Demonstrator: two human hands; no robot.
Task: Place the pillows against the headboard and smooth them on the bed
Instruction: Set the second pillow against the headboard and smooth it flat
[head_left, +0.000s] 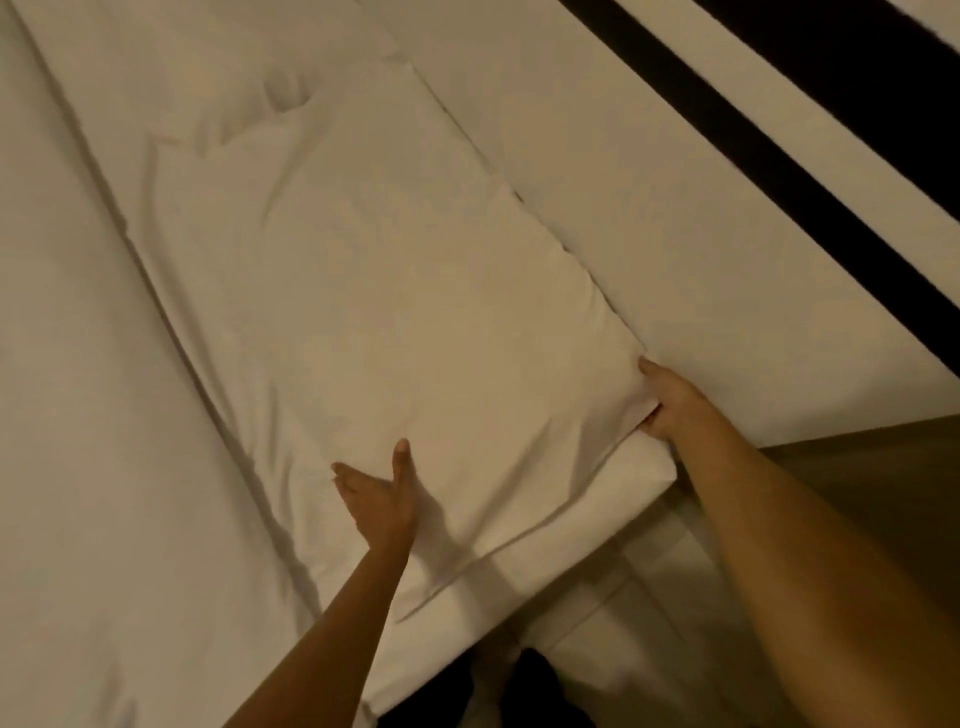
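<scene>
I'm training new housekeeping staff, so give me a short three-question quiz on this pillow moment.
1. True or false: the near pillow lies flat on the bed with its long edge along the headboard.
2. Which hand pinches the pillow's corner beside the headboard? A) left hand B) right hand C) neither
3. Fill in: the left hand rests open, fingers spread, on the pillow's near ____.

Key:
1. True; a second pillow lies beyond it, along the same headboard.
2. B; the right hand has its grip on the corner fabric.
3. Edge.
</scene>
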